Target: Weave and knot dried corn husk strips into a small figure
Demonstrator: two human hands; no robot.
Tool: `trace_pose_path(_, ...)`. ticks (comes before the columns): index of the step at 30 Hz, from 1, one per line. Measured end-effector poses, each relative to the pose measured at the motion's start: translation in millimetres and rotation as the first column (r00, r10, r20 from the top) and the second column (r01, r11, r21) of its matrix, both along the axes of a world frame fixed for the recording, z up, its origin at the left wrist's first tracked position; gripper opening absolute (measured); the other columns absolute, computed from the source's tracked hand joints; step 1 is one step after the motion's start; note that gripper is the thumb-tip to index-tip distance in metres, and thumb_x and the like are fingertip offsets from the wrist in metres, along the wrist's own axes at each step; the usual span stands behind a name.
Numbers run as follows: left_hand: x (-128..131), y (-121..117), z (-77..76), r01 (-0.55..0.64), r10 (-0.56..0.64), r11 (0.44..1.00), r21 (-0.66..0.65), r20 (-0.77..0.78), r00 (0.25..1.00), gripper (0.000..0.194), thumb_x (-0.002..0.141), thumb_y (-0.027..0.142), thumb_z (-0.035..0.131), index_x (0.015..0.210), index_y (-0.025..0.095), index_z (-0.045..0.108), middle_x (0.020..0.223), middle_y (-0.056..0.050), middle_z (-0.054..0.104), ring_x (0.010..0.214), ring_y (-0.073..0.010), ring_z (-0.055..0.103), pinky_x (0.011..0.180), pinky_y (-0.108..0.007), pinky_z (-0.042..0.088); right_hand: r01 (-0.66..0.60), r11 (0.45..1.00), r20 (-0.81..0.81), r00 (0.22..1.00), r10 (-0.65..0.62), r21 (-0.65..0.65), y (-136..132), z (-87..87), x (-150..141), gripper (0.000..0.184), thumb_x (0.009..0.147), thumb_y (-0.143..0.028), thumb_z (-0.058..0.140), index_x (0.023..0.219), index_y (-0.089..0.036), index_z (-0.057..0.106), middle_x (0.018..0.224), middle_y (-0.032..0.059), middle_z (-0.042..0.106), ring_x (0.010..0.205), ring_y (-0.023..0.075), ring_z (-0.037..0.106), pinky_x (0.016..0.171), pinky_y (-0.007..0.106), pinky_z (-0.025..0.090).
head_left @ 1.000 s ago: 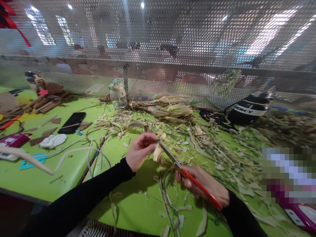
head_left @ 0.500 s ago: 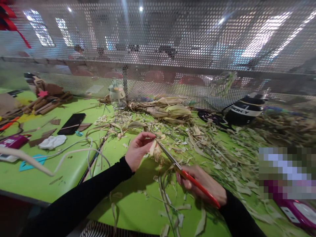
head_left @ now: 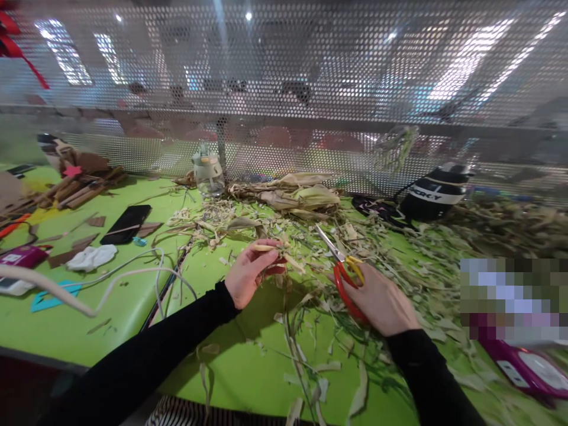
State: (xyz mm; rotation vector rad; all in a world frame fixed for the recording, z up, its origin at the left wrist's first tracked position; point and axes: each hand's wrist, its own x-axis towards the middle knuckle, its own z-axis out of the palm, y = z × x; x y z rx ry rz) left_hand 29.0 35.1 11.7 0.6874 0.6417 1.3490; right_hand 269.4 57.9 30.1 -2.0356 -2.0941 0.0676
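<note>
Husk piece [head_left: 262, 248], pale and narrow, is btw the thumb and index finger of the L hand [head_left: 255, 272], which pinch it near their tips; other fingers of this hand are bent below. The R hand [head_left: 381, 299] is wrapped around the handles of the scissors [head_left: 348, 296], red outside w/ yellow inside; its fingers are curled and partly hidden. Blades point up and away from the R fingers, apart from the husk piece; if they are fully closed, I cannot tell. Below the L fingertips, thin stems [head_left: 293, 343] run over the green table [head_left: 239, 378]; if the hand holds them also, is not clear. Under and around the R fingers, many husk scraps [head_left: 360, 387] are lying. Beyond the fingertips of both hands is a bundle of dry husks [head_left: 306, 198], w/ a clear bottle [head_left: 208, 174] near its left end. Well to the left of the L fingers are a black phone [head_left: 133, 218], white crumpled tissue [head_left: 92, 258] & pale cable [head_left: 48, 288]. Beyond the R fingers, to the right, is a black container [head_left: 432, 195] w/ white band.
</note>
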Motion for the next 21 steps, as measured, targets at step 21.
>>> trace_pose_path(21, 9.9, -1.0, -9.7, -0.116, 0.117, 0.988, -0.103, 0.001, 0.993, 0.028, 0.066, 0.029, 0.076, 0.088, 0.017, 0.062, 0.077, 0.0, 0.066, 0.073, -0.0111, 0.063, 0.067, -0.023, 0.048, -0.568, 0.743, -0.741, 0.315, 0.593, 0.353, -105.9, 63.2, -84.5, 0.023, 0.09, -0.037, 0.045, 0.088, -0.026, 0.066, 0.083, 0.0017, 0.069, 0.081, 0.015, 0.065, 0.069, 0.03, 0.053)
